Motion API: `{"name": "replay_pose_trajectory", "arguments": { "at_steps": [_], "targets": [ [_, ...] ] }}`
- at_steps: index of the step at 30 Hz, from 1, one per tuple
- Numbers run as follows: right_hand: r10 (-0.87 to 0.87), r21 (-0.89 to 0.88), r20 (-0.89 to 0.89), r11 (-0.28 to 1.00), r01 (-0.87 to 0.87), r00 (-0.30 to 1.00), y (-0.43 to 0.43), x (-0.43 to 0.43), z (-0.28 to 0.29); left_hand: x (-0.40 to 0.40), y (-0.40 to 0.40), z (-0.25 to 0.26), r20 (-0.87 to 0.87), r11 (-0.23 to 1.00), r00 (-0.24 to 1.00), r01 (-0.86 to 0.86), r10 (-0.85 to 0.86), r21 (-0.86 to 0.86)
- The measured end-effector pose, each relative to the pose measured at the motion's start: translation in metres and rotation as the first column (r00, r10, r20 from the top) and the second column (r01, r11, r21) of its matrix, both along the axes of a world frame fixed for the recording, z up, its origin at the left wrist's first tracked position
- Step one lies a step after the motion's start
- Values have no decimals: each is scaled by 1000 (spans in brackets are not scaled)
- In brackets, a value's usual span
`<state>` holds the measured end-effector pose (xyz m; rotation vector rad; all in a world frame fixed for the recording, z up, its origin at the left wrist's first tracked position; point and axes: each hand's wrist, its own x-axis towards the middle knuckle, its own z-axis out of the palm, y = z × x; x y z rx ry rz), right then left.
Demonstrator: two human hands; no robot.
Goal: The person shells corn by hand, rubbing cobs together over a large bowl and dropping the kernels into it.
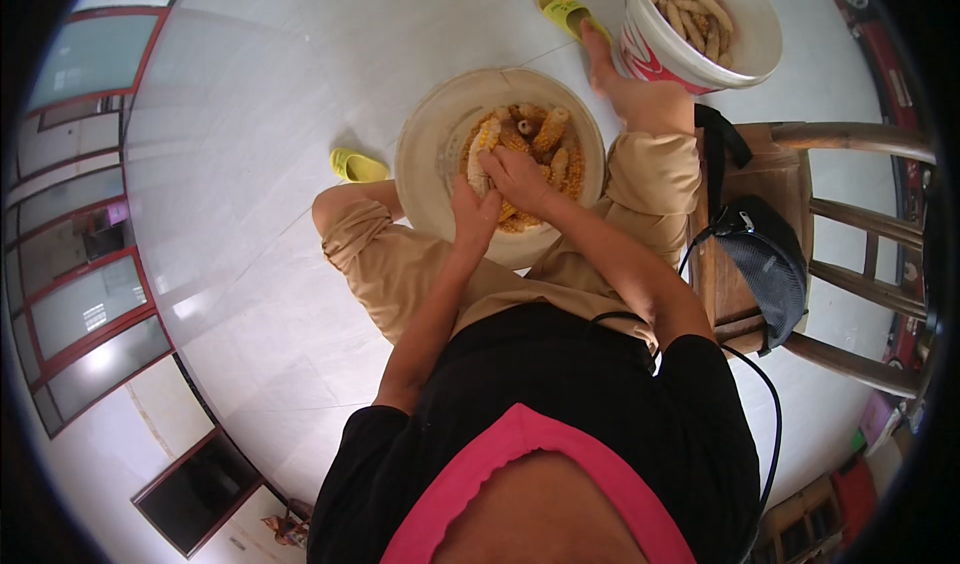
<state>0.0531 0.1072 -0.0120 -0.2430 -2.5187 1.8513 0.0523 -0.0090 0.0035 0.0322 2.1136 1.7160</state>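
A partly shelled corn cob (pixel 480 151) is held upright over a round whitish tub (pixel 424 140) between my knees. My left hand (pixel 476 215) grips its lower end. My right hand (pixel 519 179) closes on its side, the fingers at the bare part of the cob. Yellow kernels remain at the cob's top. Inside the tub lie several corn cobs (pixel 551 130) with kernels on them, among loose kernels (pixel 574 170). The fingertips of both hands are partly hidden.
A white bucket (pixel 637 31) with several stripped cobs (pixel 694 20) stands at the upper right. At my right is a wooden chair (pixel 750 151) bearing a black bag (pixel 765 260); a black cable (pixel 776 414) runs beside me. Yellow-green slippers (pixel 360 166) are on the tiled floor.
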Motion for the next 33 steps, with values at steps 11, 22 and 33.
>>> {"name": "replay_pose_trajectory", "arguments": {
  "at_steps": [11,22,33],
  "targets": [
    [-128,-138,27,982,130,991,-2,-5,0,4,11,6,-366,906,916,-7,-164,-423],
    [-105,-40,-164,994,99,981,-5,-2,-18,6,4,-2,236,988,972,-52,17,143],
    [-74,-679,272,692,246,959,2,-9,4,9,2,-3,-111,994,992,62,-52,90]
  ]
}}
